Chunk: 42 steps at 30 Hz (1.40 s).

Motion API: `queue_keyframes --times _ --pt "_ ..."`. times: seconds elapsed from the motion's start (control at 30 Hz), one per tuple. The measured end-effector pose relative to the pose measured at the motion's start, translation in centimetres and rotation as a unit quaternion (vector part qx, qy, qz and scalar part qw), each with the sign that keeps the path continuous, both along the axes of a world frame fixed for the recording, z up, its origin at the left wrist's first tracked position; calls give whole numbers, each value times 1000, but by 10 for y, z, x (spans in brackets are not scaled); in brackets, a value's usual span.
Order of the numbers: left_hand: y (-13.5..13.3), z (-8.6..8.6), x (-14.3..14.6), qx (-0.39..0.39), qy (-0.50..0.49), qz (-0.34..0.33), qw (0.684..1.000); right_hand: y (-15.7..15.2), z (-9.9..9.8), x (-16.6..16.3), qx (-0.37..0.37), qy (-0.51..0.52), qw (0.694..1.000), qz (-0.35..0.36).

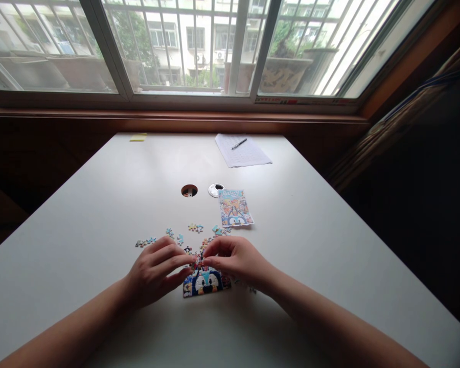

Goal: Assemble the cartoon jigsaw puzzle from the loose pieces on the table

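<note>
At lower centre, a jigsaw puzzle (207,284) lies on the table (80,255) between the left hand (157,267) and right hand (237,258); loose puzzle pieces (192,227) lie above it, a Bluey picture sheet (235,207) above right, a pen (239,144) on papers (249,157) beyond.

Wide barred window (191,51) above a brown wooden sill (176,122), daylit white table (299,245) in front.

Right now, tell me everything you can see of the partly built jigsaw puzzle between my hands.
The partly built jigsaw puzzle looks like printed card and lies flat on the white table. Its near section shows a blue cartoon face with a dark nose, flanked by multicoloured patches; the near edge looks straight. The left hand and right hand are over its far part, hiding some of it; whether they touch it is unclear.
</note>
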State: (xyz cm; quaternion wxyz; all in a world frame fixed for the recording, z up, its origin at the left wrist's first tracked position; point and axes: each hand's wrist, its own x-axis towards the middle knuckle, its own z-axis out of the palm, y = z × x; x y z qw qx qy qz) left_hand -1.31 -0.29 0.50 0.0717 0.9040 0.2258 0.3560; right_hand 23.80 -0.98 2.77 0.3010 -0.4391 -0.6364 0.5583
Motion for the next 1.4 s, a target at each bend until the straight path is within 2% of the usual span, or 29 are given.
queue_keyframes --times 0.17,0.37,0.47,0.73,1.1,1.4 --pt "6 -2 0 -10 -16 35 999 5 -5 11 74 -35 995 -64" --pt "11 -7 -3 -28 10 77 997 18 -17 29 74 -28 985 -153" --pt "11 -9 -4 -36 25 90 995 21 -23 30 88 -33 981 -170" --pt "12 -8 0 -64 81 112 988 19 -27 25 157 -71 973 -156" --pt "12 -9 2 -69 110 120 984 20 -24 24 172 -73 973 -136" --pt "11 -9 1 -69 93 117 986 18 -26 25 191 -89 970 -123"
